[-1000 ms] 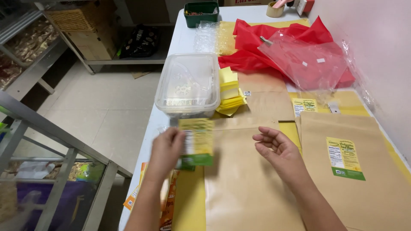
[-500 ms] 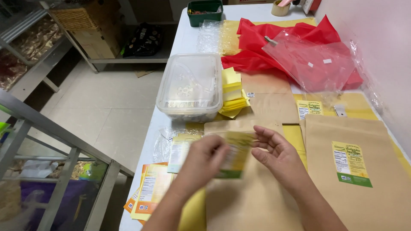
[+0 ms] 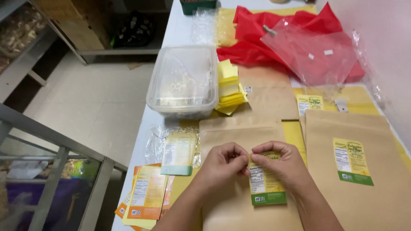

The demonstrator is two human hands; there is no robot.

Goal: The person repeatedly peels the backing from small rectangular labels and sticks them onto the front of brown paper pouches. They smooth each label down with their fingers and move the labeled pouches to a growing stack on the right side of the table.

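Left hand [image 3: 222, 164] and right hand [image 3: 280, 164], close together, both pinch top edge of green-banded label [image 3: 266, 186] over kraft pouch [image 3: 239, 132].

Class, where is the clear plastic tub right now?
In the head view, the clear plastic tub sits at the table's left edge, beside the yellow paper stack, beyond both hands.
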